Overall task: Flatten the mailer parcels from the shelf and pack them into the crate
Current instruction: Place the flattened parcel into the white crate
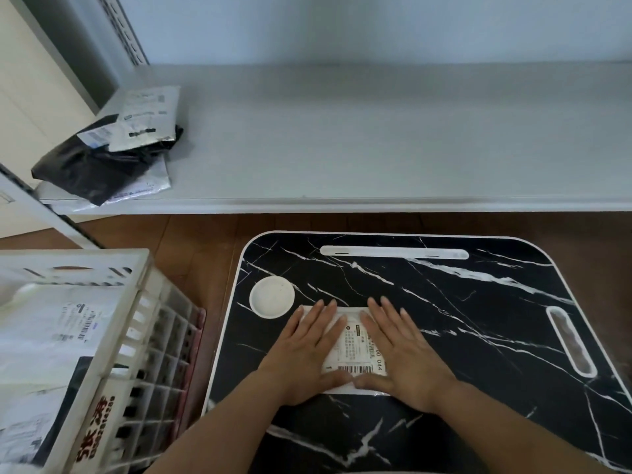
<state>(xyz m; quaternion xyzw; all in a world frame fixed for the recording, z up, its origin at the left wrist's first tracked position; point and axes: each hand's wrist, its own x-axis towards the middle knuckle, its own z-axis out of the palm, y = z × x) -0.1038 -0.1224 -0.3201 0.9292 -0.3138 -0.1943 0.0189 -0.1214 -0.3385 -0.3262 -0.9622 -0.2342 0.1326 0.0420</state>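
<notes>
Two hands lie flat on one small white mailer (355,343) in the near middle of the black marble-patterned lap table (444,302). The left hand (307,350) covers its left half and the right hand (403,354) its right half; all the fingers are straight and spread, pressing down and gripping nothing, with the thumbs nearly meeting along the near edge. Between the hands the printed label and barcode show. The parcel looks thin, light and soft, probably a slick plastic film that slides easily on the smooth tabletop, so I judge it wants pressure from the middle outward to drive out air, then a pinch at one edge or corner to lift it. A white round recess (272,297) sits in the table just far-left of the mailer. The crate (113,333), pale and slatted, stands to the near left on the floor and already holds several flattened parcels. On the far left of the grey shelf (376,138) a small heap of mailers (106,148), black and silver-white, waits, crumpled and overlapping.
</notes>
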